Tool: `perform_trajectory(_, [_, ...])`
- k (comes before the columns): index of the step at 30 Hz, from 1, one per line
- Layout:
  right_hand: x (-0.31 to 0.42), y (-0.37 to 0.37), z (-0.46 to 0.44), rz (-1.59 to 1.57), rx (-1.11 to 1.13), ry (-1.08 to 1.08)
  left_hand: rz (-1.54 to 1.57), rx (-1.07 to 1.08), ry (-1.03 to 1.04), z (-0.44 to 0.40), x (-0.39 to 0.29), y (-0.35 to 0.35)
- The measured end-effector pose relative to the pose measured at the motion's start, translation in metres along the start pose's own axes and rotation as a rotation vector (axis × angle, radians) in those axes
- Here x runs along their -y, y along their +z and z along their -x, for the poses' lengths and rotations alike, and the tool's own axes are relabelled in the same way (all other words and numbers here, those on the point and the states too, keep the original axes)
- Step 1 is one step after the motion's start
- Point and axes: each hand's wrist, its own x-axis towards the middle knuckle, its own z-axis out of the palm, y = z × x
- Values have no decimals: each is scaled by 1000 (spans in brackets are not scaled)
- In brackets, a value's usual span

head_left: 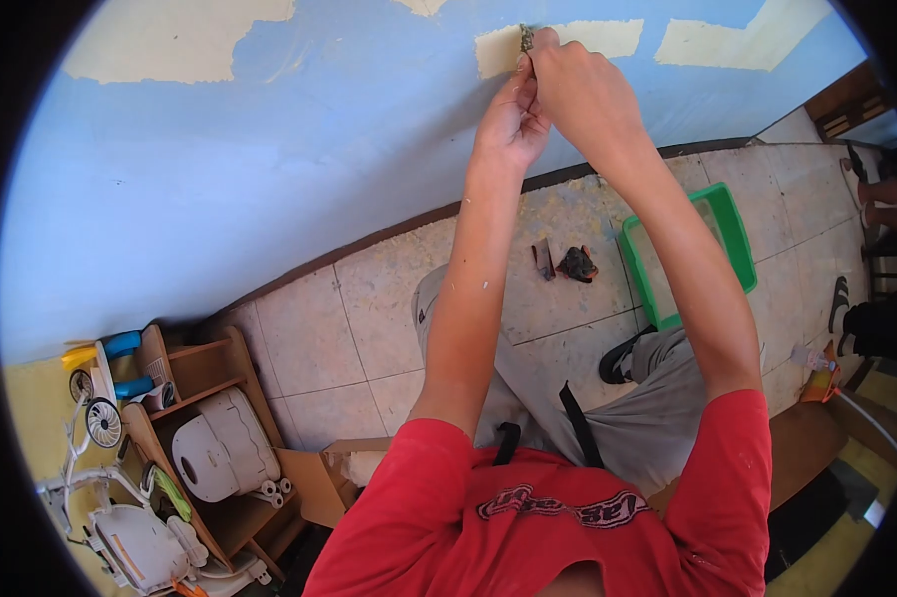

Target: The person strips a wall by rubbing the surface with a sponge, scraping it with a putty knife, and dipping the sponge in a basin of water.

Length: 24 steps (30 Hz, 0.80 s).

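Both hands are raised close together at the blue wall point(369, 109), over a cream patch point(608, 38) where the blue is gone. A small, speckled greenish item point(526, 40) shows at the fingertips against the wall. My left hand point(513, 121) is just below it, palm partly visible, its fingers curled and pressed together near the item. Beside it, my right hand point(580, 85) is closed, back toward the camera, with its fingertips at the item. The hands overlap, so the exact hold of each is partly hidden.
On the tiled floor point(309, 338) lie a dark bundle point(577, 264), a flat blade-like piece point(543, 260) and a green tray point(745, 249). A wooden shelf point(160, 438) stands at lower left beside a white wheeled frame point(76, 468). Other people's legs point(886, 191) show at right.
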Motion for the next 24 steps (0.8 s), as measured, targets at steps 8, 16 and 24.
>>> perform_trajectory(8, [-4,-6,-3,8,52,37,49,-117,46,0,10,17])
perform_trajectory(16, [-16,-1,-4,-38,63,56,56,-190,25,-3,15,24])
perform_trajectory(24, [-40,2,-1,-9,38,66,85,-171,10,-16,31,34])
